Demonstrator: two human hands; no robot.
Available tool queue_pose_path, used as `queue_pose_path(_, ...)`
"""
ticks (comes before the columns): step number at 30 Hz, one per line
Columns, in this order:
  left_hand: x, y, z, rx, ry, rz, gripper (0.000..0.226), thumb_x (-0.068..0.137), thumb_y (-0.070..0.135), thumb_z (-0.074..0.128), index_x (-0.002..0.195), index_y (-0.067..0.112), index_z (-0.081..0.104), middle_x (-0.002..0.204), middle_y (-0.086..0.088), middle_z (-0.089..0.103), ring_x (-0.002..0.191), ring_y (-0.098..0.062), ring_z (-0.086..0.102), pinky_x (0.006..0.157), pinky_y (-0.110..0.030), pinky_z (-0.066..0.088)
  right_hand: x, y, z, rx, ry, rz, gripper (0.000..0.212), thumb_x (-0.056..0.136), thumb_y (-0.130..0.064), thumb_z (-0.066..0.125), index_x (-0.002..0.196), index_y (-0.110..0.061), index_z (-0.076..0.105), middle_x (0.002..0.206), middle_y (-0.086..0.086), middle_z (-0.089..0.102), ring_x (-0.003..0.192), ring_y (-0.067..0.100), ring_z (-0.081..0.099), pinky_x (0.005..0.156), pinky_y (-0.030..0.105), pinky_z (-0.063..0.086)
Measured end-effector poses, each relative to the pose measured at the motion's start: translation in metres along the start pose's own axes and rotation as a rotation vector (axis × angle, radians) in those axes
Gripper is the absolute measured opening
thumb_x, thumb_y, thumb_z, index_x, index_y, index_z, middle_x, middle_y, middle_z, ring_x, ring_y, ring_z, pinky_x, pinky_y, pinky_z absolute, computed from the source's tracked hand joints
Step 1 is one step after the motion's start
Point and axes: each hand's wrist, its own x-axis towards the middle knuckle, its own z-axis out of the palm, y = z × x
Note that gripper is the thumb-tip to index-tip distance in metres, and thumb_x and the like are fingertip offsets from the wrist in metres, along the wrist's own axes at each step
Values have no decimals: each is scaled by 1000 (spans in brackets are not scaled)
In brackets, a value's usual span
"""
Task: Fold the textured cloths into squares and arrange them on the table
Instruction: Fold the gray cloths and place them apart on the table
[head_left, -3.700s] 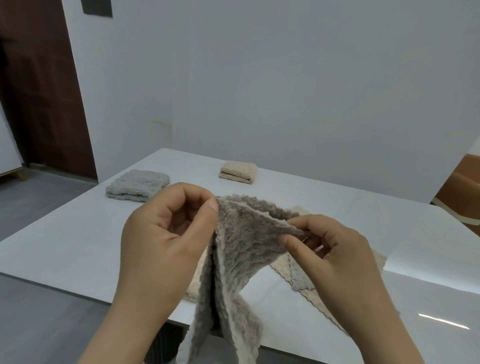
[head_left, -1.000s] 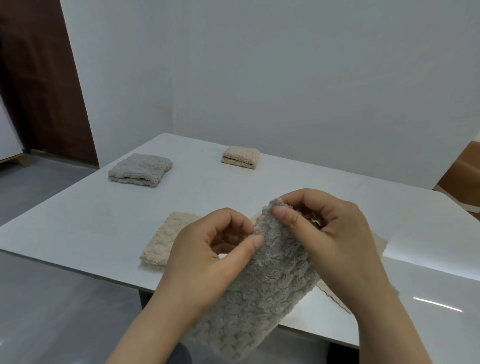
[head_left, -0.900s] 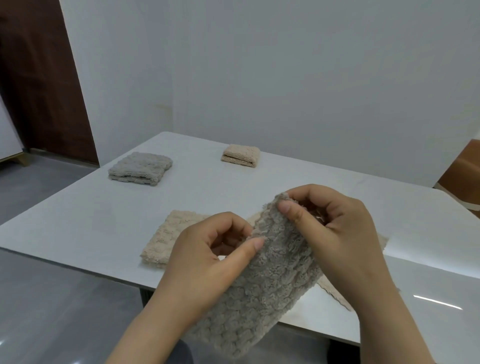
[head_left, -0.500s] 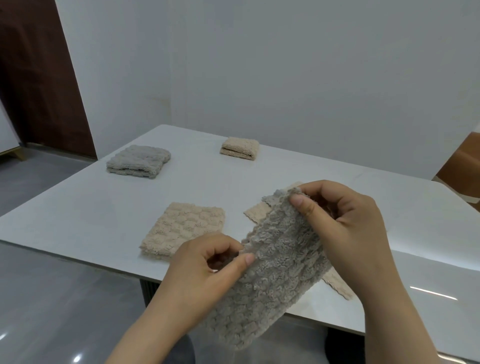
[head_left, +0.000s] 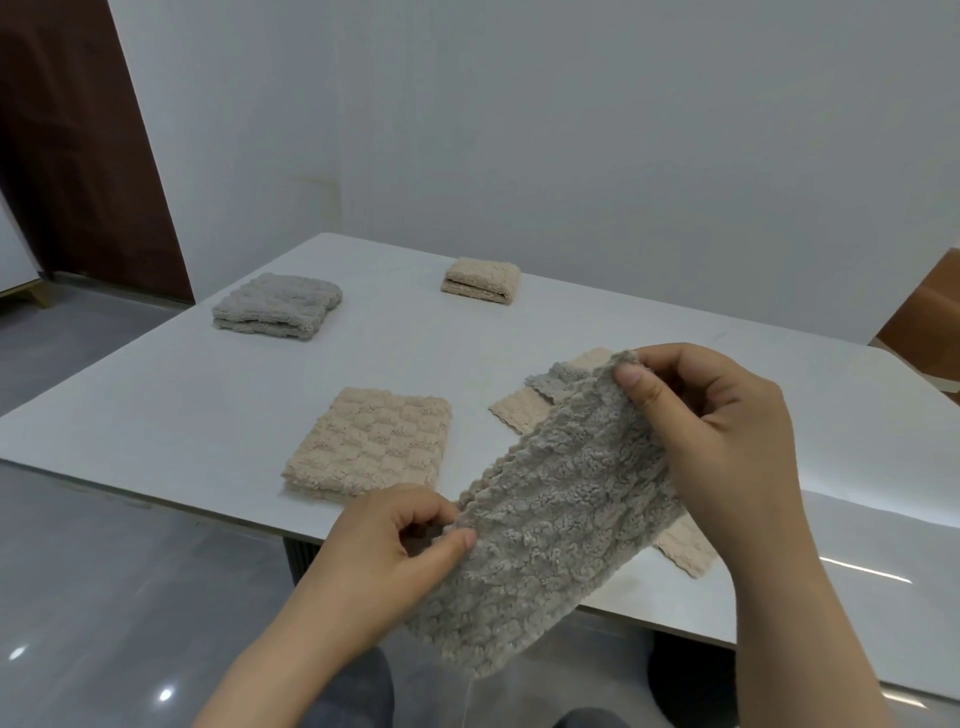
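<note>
A grey textured cloth (head_left: 550, 525), doubled into a long strip, hangs in the air over the table's near edge. My left hand (head_left: 384, 551) pinches its lower left edge between thumb and fingers. Its top corner is pinched by my right hand (head_left: 711, 431). On the white table (head_left: 208, 405) lie three folded squares: a beige one (head_left: 371, 449) near the front, a grey one (head_left: 278, 306) at the far left, a small beige one (head_left: 482, 280) at the back. Unfolded beige and grey cloths (head_left: 550, 395) lie flat, partly hidden behind the held strip.
A white wall stands behind the table, with a dark brown door (head_left: 78, 156) at the far left. Grey floor (head_left: 104, 597) lies to the left and below. A brown chair (head_left: 924, 312) shows at the right edge.
Both hands have lowered the grey cloth and drawn it out into a slanted strip; my left hand moved down and left. The near beige square has come fully into view.
</note>
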Motion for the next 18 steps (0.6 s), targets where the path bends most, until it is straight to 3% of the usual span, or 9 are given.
queue_pose_path(4, 0, -4, -1, 5, -36, -21, 18, 71, 42, 63, 59, 28, 62, 57, 14, 55, 54, -3, 48, 52, -13, 33, 3, 9, -4, 28, 70, 23, 15, 85, -19, 70, 74, -30, 69, 79, -5, 70, 68, 5, 56, 61, 15, 44)
queue_pose_path(9, 0, -7, -5, 35, -54, -44, 26, 77, 31, 74, 57, 23, 60, 53, 15, 51, 51, -3, 44, 50, -12, 32, 7, 25, -10, 61, 145, 84, 12, 85, -20, 70, 77, -29, 70, 70, -20, 68, 68, -4, 57, 63, 6, 44)
queue_pose_path(15, -2, -12, -18, 33, -59, -92, 20, 74, 34, 74, 64, 19, 66, 53, 12, 53, 53, -2, 47, 52, -13, 34, 8, 49, -18, 33, 221, 147, 7, 88, -20, 67, 83, -24, 70, 76, -14, 67, 67, -8, 57, 66, 7, 46)
queue_pose_path(18, -3, -13, -23, 18, -44, -130, 16, 77, 24, 76, 64, 18, 69, 54, 12, 58, 52, 1, 50, 52, -11, 36, 6, 58, -19, 28, 234, 179, 7, 88, -20, 66, 83, -24, 69, 78, -13, 66, 67, -11, 57, 65, 4, 45)
